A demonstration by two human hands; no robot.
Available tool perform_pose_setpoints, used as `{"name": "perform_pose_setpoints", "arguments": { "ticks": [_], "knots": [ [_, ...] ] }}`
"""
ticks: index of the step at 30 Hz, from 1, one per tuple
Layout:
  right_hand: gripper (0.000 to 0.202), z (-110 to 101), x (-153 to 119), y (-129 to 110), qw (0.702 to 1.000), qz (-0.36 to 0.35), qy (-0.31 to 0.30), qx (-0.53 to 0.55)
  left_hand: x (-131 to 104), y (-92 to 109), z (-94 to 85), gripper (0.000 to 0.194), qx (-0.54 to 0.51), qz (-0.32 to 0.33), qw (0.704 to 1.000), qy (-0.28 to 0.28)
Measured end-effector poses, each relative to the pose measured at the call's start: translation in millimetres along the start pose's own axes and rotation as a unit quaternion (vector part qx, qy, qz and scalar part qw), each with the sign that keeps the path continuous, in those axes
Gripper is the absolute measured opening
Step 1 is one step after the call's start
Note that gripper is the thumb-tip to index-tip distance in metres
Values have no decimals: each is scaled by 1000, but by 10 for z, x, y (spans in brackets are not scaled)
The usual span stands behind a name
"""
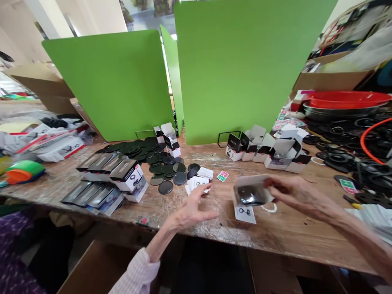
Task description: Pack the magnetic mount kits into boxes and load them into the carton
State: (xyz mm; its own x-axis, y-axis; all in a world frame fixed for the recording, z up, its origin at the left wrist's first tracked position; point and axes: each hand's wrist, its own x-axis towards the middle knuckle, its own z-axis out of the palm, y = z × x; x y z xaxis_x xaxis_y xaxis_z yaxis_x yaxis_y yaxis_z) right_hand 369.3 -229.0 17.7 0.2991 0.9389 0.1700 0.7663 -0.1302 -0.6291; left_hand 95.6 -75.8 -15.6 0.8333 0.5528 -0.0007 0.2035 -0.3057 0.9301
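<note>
My right hand (283,192) grips the edge of a small open box (235,197), slightly blurred, with a glossy black piece (250,195) showing inside. Under the box, a white leaflet (245,214) with a printed drawing sticks out, and a white ring (271,208) lies beside it. My left hand (193,209) is empty, thumb and fingers apart, its fingertips by a pile of white leaflets (196,183). Behind those leaflets spread many dark round discs (165,187). A pink-and-green sticker card (222,176) rests between the leaflets and the box.
Closed boxes (127,175) are stacked at the left; opened boxes (281,153) line the back right. Green panels (239,69) stand behind the wooden table (196,226). Black parts (349,151) and a red basin (349,99) crowd the right. Another person's patterned sleeve (18,249) shows lower left.
</note>
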Motion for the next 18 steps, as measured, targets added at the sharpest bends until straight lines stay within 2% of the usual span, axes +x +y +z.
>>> {"name": "perform_pose_setpoints", "arguments": {
  "ticks": [2, 5, 7, 9, 12, 14, 16, 18],
  "knots": [
    [28, 240, 91, -207, 993, -44, -101, 27, 60, -176, 79, 100, -16, 27, 999, -9],
    [28, 483, 213, -371, 981, -52, -170, 76, 56, -407, 141, 83, -87, 30, 996, -17],
    [37, 578, 316, -373, 965, -20, -196, 173, 9, -537, 153, 73, -138, 12, 990, -20],
    [46, 686, 463, -310, 954, 11, -166, 251, -56, -613, 119, 73, -168, -3, 986, -21],
    [37, 945, 746, -206, 975, -34, -97, 199, -125, -594, -90, 78, -122, -5, 991, -53],
    [31, 1123, 925, -206, 979, -101, -109, 137, -93, -542, -326, 70, -70, -8, 996, -46],
    [30, 1219, 1040, -281, 972, -159, -139, 103, 34, -530, -567, 50, 39, -44, 998, 29],
    [32, 1201, 1060, -409, 961, -200, -169, 89, 235, -594, -741, 38, 189, -90, 970, 123]
  ]
}}
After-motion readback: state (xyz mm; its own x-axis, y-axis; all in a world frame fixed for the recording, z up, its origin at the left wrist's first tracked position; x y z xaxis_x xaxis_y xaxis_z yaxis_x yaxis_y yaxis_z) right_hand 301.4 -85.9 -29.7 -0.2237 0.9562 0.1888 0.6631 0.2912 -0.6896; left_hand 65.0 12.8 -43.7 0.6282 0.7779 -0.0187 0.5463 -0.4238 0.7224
